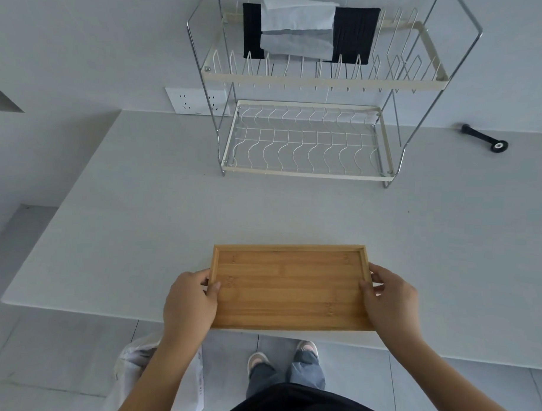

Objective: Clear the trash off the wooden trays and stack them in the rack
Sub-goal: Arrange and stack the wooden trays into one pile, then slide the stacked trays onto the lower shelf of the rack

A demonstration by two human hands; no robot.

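Note:
A bare wooden tray (290, 287) is held level over the near edge of the white counter (140, 216). My left hand (190, 301) grips its left short side and my right hand (391, 298) grips its right short side, thumbs on top. Nothing lies on the tray. The two-tier wire rack (309, 139) stands at the back of the counter; its lower shelf holds nothing. On the upper shelf lie a black cloth (355, 36) and a folded white paper sheet (297, 28).
A white plastic bag (135, 363) hangs or stands on the floor below my left arm. A black tool with a small wheel (485, 139) lies at the counter's back right. A wall socket (190, 101) sits left of the rack. My feet show below.

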